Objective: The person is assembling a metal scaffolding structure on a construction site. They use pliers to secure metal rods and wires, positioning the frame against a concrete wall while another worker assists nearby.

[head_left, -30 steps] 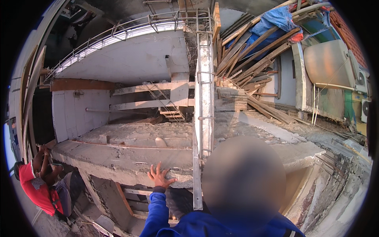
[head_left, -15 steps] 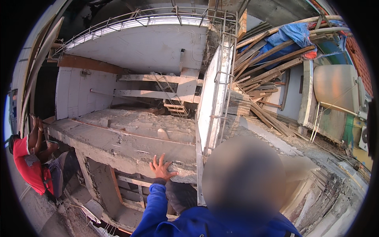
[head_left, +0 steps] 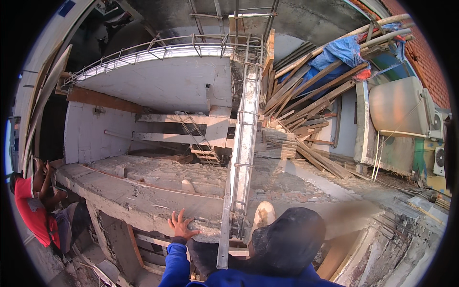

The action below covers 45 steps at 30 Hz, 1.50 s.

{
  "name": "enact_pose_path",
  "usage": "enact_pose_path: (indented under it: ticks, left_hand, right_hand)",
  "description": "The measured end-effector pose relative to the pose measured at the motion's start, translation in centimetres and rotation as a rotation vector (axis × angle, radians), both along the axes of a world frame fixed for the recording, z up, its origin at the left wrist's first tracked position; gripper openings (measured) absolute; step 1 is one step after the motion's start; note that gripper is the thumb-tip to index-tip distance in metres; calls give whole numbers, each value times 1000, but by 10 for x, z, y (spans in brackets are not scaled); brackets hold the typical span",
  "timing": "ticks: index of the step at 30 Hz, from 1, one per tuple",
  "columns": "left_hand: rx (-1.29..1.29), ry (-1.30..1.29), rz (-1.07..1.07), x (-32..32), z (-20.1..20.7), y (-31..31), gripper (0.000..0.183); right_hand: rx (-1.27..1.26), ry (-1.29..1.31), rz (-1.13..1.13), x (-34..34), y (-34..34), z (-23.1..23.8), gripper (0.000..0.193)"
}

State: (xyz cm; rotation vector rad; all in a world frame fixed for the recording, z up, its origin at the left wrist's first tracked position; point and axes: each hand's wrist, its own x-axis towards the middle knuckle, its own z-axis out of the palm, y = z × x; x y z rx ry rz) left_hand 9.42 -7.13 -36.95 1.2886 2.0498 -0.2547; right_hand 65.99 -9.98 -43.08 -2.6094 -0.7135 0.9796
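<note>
My left hand lies palm down on the broken front edge of a concrete ledge, its fingers spread and holding nothing. A blue sleeve runs from it to the lower edge. Just right of it, a long straight metal bar juts over the ledge edge toward me. Beyond the bar my raised knee in dark cloth fills the lower middle, and a pale, dirty boot rests on the ledge. A rounded pale object sits behind my hand. My right hand is out of view.
A white wall panel with a rebar cage stands ahead. Wooden planks and blue tarp are piled at right. Below the ledge is an opening with wooden battens. At far left a person in a red shirt grips the ledge.
The view has shifted, so the scene sits lower and further left. My left hand stays on the ledge edge. The boot and dark knee now show where a blurred patch was.
</note>
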Motion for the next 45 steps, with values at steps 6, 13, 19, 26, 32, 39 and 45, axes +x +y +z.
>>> enact_pose_path:
  ticks: [6, 13, 19, 26, 32, 39, 45]
  left_hand:
    - [-234, 44, -17, 3, 5, 18, 82]
    - [11, -97, 5, 28, 5, 136, 62]
    - [697, -396, -34, 88, -7, 317, 50]
    - [688, -122, -204, 137, -26, 447, 73]
    - [675, -52, -215, 151, -51, 452, 75]
    - [579, -44, -180, 158, -41, 457, 71]
    - [532, -60, -165, 151, -39, 456, 70]
  right_hand:
    - [96, -28, -47, 36, -23, -4, 74]
    - [90, -183, 313, 73, -27, 54, 63]
    - [-298, 25, 646, 82, 113, 164, 40]
    - [70, 208, 950, -47, 410, 214, 39]
    - [198, 339, 795, -162, 584, 126, 28]
    - [396, 86, 713, -293, 715, 52, 33]
    - [390, -103, 581, -340, 760, 44, 30]
